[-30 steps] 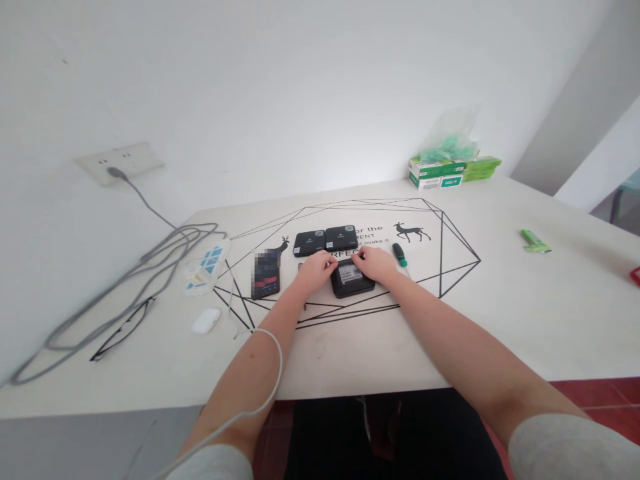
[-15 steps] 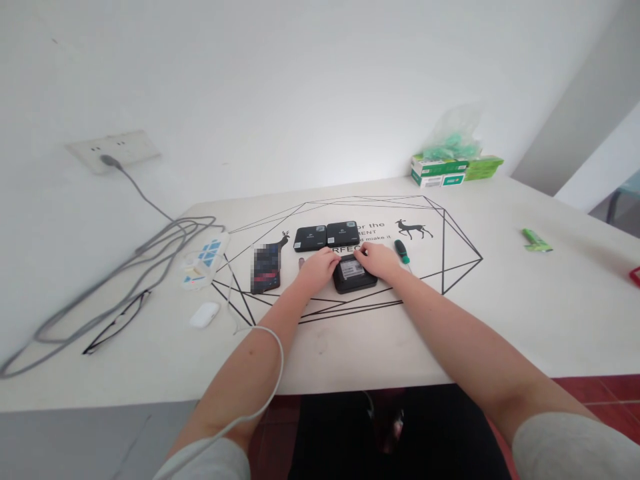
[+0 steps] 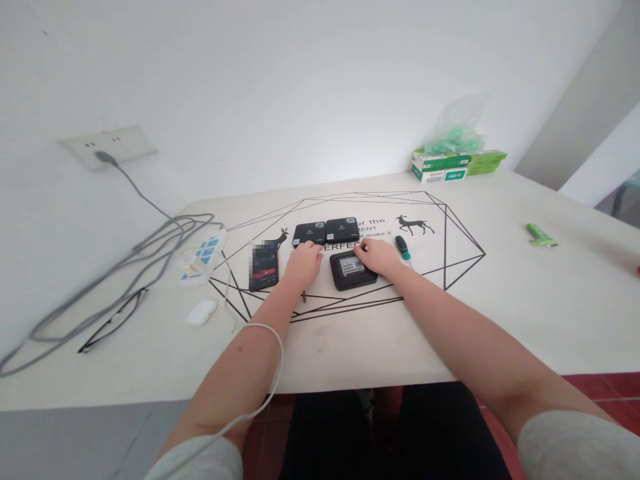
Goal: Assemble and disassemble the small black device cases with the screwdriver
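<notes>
Head view: flat black device [image 3: 351, 269] with grey label.

Table [image 3: 500, 320]: off-white, printed with thin black geometric lines, 2 black deer silhouettes and black lettering. Box [image 3: 353, 269]: black, with a grey-and-white label on top. 2 boxes [image 3: 326, 233] behind it: black, each with a small pale sticker. Phone [image 3: 263, 265]: black, screen showing red and blue. Screwdriver [image 3: 401, 246]: green and black handle. Power strip [image 3: 203, 259]: white with blue triangles. Cables [image 3: 115, 267]: grey. Earbud case [image 3: 202, 311]: white. Glasses [image 3: 113, 321]: black frame. Cartons [image 3: 457, 164]: green and white, under a clear bag with green contents. Wrapper [image 3: 541, 235]: bright green. Sleeves [image 3: 575, 447]: light grey. Wall [image 3: 300, 87]: white.
</notes>
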Action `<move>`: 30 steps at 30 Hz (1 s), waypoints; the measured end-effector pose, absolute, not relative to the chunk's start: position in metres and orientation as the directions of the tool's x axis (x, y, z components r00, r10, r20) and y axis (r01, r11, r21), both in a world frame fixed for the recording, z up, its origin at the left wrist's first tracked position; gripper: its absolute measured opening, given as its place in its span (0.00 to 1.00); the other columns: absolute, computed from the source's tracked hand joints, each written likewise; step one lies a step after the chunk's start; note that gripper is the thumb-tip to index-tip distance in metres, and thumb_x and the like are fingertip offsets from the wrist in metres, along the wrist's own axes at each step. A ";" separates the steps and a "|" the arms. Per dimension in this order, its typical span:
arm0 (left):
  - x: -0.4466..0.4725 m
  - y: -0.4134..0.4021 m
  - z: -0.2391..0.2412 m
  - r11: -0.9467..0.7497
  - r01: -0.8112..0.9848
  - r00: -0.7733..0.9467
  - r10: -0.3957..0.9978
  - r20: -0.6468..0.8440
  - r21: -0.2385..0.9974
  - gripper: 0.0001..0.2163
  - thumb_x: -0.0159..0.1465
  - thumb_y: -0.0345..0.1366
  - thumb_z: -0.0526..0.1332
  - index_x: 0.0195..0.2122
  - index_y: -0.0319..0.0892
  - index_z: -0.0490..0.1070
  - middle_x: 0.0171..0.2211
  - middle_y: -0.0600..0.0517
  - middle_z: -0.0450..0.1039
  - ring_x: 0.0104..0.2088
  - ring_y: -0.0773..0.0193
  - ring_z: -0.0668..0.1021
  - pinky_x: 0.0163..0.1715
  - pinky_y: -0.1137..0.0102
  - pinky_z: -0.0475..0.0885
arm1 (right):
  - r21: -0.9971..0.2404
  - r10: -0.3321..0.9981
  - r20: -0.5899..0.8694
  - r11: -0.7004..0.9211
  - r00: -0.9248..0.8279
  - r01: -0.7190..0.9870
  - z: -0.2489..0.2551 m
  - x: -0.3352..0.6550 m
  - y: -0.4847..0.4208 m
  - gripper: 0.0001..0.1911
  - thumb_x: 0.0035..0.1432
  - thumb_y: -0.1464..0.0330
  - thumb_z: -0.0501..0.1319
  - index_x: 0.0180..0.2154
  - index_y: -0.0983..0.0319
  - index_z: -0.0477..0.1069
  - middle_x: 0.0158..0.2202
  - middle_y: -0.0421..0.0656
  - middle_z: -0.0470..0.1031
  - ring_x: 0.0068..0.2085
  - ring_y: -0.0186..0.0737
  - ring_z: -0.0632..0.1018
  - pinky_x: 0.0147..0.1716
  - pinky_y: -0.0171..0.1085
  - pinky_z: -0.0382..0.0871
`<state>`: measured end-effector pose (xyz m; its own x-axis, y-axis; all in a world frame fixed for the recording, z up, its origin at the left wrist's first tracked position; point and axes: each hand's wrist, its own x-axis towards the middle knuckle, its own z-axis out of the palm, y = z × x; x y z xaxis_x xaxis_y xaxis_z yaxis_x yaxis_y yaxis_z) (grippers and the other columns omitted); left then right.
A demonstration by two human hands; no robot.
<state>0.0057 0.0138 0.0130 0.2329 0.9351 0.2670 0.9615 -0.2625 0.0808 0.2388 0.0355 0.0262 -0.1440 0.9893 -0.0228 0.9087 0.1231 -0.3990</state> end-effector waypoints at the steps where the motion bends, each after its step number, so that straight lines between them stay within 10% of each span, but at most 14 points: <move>1: 0.004 0.015 0.012 -0.254 0.966 0.234 0.940 0.249 0.053 0.14 0.73 0.32 0.56 0.54 0.38 0.80 0.49 0.40 0.79 0.51 0.47 0.78 0.53 0.57 0.73 | -0.402 0.990 -0.018 0.119 -0.139 0.908 0.026 0.238 0.035 0.22 0.70 0.52 0.51 0.45 0.57 0.78 0.48 0.51 0.84 0.50 0.54 0.83 0.45 0.44 0.74; 15: 0.009 0.022 0.013 -0.288 0.957 0.283 0.933 0.223 -0.012 0.09 0.72 0.33 0.58 0.41 0.40 0.79 0.42 0.42 0.79 0.46 0.48 0.78 0.45 0.59 0.69 | -0.417 0.993 -0.008 0.107 -0.121 0.903 0.026 0.236 0.034 0.21 0.69 0.53 0.52 0.43 0.57 0.78 0.47 0.50 0.84 0.50 0.54 0.83 0.46 0.44 0.75; 23: 0.032 0.012 0.014 -0.389 0.825 0.221 0.890 0.399 0.410 0.06 0.72 0.32 0.59 0.39 0.43 0.75 0.40 0.48 0.80 0.44 0.55 0.78 0.47 0.62 0.72 | -0.404 0.996 0.011 0.089 -0.092 0.911 0.020 0.235 0.037 0.21 0.68 0.53 0.51 0.44 0.55 0.79 0.47 0.49 0.84 0.51 0.57 0.83 0.46 0.48 0.76; 30: 0.043 0.007 0.008 -0.522 0.778 0.379 0.834 0.401 0.351 0.06 0.71 0.32 0.60 0.36 0.43 0.73 0.39 0.48 0.77 0.44 0.54 0.76 0.49 0.59 0.71 | -0.396 0.996 -0.009 0.075 -0.085 0.915 0.021 0.234 0.037 0.22 0.70 0.54 0.51 0.45 0.57 0.79 0.48 0.50 0.84 0.51 0.53 0.83 0.48 0.45 0.75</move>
<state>0.0433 0.0074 0.0083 0.3788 0.8340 0.4013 0.7776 -0.5219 0.3506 0.2344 0.0365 0.0208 -0.0850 0.9963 -0.0085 0.9153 0.0747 -0.3957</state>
